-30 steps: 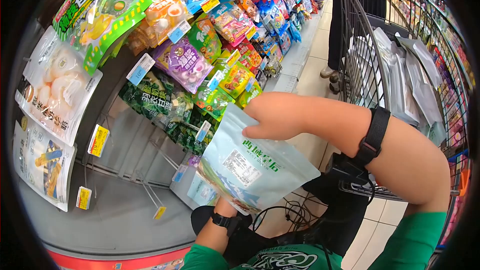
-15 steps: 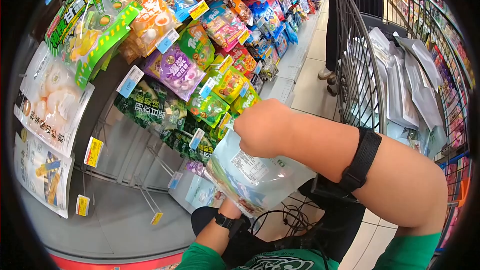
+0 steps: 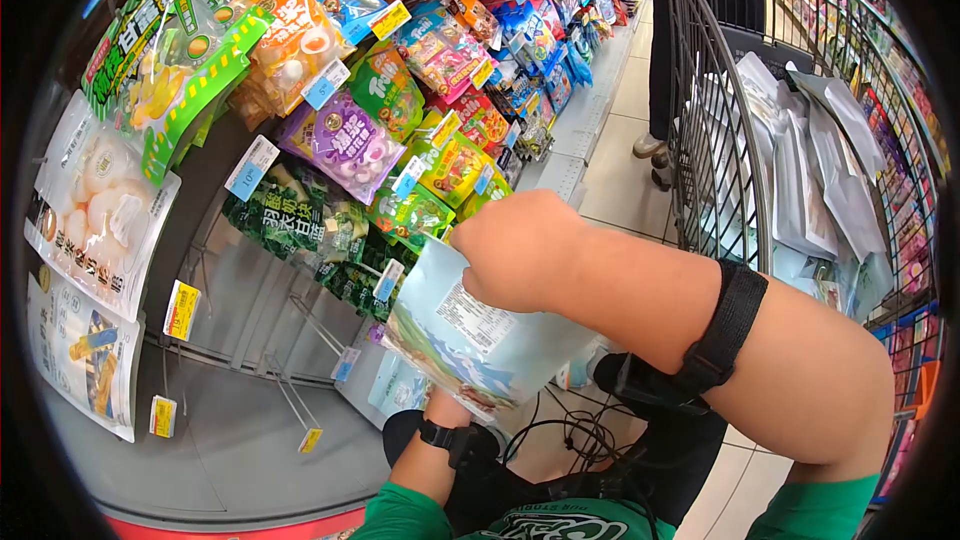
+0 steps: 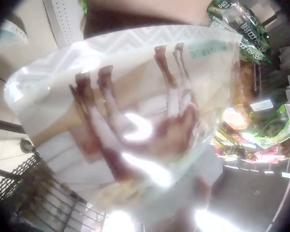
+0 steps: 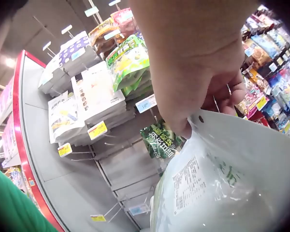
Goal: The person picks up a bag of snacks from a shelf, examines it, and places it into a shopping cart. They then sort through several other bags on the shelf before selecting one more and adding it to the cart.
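Note:
My right hand (image 3: 520, 250) reaches across and grips the top edge of a pale blue pouch (image 3: 455, 335), which has a white barcode label and a printed mountain meadow. Close up in the right wrist view, the thumb and curled fingers pinch the pouch (image 5: 232, 193) beside its small hang hole. The pouch (image 4: 130, 116) turns a face with a printed cow to the left wrist camera. My left hand (image 3: 447, 408) is at the pouch's lower end, its fingers hidden behind it. Another pale blue pouch (image 3: 393, 387) is just left of that hand, low by the rack.
Hanging snack bags (image 3: 345, 145) crowd the rack at left, with price tags (image 3: 182, 310) on bare hooks (image 3: 290, 400) below. A shopping cart (image 3: 745, 140) holding several silvery pouches (image 3: 805, 180) stands at right, a person's dark trousers (image 3: 685, 60) beyond it. Black cables (image 3: 570, 430) hang near my lap.
My right hand has shifted left and slightly down along the pouch's top edge, now covering its green lettering. The pouch has tilted with it. The rack slides slightly left and down in view.

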A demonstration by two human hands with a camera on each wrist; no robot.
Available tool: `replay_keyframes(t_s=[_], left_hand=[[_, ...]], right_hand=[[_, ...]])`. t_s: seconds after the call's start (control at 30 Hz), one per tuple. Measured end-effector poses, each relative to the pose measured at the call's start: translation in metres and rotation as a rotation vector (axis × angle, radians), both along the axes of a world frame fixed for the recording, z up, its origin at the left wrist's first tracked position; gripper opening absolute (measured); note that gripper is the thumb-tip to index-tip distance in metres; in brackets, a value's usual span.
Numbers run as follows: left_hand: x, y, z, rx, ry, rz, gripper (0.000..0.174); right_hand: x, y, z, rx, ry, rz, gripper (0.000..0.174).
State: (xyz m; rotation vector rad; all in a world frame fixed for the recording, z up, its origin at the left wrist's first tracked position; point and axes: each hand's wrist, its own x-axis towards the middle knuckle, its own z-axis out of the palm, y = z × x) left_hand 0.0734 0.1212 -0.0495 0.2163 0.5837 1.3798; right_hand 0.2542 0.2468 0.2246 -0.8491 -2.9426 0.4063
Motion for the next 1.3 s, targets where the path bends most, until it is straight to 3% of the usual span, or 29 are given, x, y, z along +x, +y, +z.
replay_keyframes(t_s=[0.83,0.9,1.3], left_hand=[[-0.012,-0.003,0.018,0.047,0.026,0.074,0.061],[-0.011,-0.003,0.020,0.066,0.026,0.085,0.061],[-0.009,-0.012,0.030,0.178,0.034,0.181,0.061]], right_hand=[[-0.005,-0.003,-0.002,0.037,0.060,0.048,0.019],[-0.005,-0.001,-0.008,0.050,0.153,0.043,0.028],[-0.004,-0.004,-0.002,0.072,0.075,0.043,0.033]])
